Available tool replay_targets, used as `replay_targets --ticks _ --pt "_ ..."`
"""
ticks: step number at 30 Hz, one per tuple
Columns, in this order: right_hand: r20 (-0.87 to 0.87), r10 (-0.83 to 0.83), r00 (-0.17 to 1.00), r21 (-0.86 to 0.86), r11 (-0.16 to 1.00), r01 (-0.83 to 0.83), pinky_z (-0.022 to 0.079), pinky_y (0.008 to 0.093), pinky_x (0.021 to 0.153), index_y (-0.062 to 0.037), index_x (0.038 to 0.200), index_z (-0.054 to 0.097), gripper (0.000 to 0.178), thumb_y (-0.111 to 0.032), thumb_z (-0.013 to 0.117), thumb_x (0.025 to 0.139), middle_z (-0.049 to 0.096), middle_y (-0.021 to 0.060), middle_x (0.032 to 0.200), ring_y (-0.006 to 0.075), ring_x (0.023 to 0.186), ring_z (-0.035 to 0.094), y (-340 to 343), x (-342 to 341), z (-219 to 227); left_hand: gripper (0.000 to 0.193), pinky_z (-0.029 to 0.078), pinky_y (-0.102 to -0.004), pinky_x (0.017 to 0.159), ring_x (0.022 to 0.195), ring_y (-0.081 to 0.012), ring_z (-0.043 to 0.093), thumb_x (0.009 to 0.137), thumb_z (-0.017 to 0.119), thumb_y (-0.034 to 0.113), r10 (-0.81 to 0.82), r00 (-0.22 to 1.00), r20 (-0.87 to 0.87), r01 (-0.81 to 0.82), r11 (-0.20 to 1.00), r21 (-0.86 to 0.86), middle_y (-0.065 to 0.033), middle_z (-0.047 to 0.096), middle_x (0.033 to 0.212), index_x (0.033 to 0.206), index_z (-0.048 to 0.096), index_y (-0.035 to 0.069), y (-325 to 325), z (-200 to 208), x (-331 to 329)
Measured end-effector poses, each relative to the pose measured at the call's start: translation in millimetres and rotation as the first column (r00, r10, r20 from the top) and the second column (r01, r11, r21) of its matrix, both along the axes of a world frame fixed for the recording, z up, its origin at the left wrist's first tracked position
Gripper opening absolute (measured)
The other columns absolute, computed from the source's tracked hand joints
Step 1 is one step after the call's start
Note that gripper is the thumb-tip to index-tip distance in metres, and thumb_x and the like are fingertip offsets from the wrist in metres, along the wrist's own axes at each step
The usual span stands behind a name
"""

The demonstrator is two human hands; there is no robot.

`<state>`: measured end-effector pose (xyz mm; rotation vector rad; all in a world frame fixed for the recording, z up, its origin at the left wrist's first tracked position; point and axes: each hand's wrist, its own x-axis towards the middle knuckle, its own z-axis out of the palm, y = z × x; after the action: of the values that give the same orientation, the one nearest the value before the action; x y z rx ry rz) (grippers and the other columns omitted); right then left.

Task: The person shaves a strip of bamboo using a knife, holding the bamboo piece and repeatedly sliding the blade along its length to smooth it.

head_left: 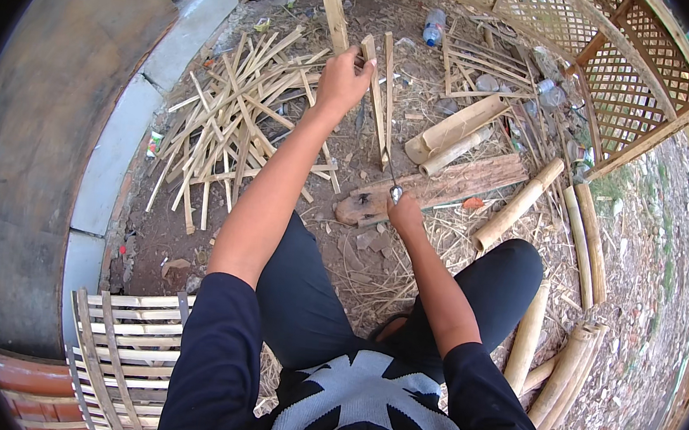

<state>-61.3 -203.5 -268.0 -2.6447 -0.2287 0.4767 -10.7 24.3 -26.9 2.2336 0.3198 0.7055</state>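
My left hand is reached out far ahead, its fingers closed at the upper part of a split bamboo strip. The strip slants down toward my right hand. A second thin bamboo strip lies just right of it. My right hand is wrapped round the handle of a knife, with a shiny metal collar showing above the fist. Its narrow dark blade points away from me and reaches the strip's lower end. Under the knife lies a worn wooden plank.
A heap of bamboo strips covers the ground at left. A wooden post rises beyond my left hand. Halved bamboo and bamboo poles lie at right. A plastic bottle, lattice panel and slatted bamboo rack stand around.
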Motion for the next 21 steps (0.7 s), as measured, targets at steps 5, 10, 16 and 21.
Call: replay_targets --ticks 5,10,16,21 --pt "0.014 -0.021 1.000 0.019 1.000 0.021 0.054 0.0496 0.085 0.0039 0.111 0.060 0.050 -0.042 0.063 0.090 0.067 0.0294 0.103 0.0447 0.098 0.066 2.7 -2.2 2.7 0.027 0.054 -0.0432 0.071 0.077 -0.0337 0.070 0.089 0.065 0.023 -0.006 1.000 0.018 0.006 1.000 0.013 -0.0194 0.071 0.085 0.092 0.063 -0.004 1.6 -1.4 2.6" --pt "0.108 0.024 0.994 0.136 0.990 -0.038 0.052 0.0540 0.079 0.0068 0.103 0.060 0.052 -0.043 0.064 0.089 0.066 0.0328 0.094 0.0481 0.088 0.065 2.0 1.5 20.8 0.025 0.055 -0.0393 0.069 0.075 -0.0299 0.072 0.089 0.065 0.019 -0.027 0.996 0.087 0.013 0.987 0.161 -0.0195 0.072 0.082 0.095 0.067 -0.005 3.0 9.6 1.4" --pt "0.276 -0.105 0.955 0.292 0.956 0.021 0.052 0.0546 0.076 0.0081 0.100 0.060 0.046 -0.036 0.065 0.089 0.067 0.0307 0.081 0.0488 0.082 0.066 19.2 6.4 99.0 0.026 0.051 -0.0347 0.062 0.065 -0.0248 0.066 0.091 0.064 0.025 -0.137 0.865 0.483 -0.050 0.934 0.355 -0.0142 0.067 0.072 0.090 0.068 -0.001 -31.2 106.5 -32.5" --pt "0.231 -0.114 0.966 0.267 0.962 0.049 0.052 0.0542 0.076 0.0053 0.098 0.060 0.045 -0.039 0.064 0.090 0.066 0.0311 0.090 0.0501 0.084 0.064 30.6 -1.5 85.6 0.027 0.055 -0.0361 0.065 0.068 -0.0275 0.071 0.088 0.067 0.024 -0.131 0.887 0.444 -0.041 0.933 0.356 -0.0171 0.072 0.076 0.091 0.071 -0.003 -25.3 114.1 -41.5"
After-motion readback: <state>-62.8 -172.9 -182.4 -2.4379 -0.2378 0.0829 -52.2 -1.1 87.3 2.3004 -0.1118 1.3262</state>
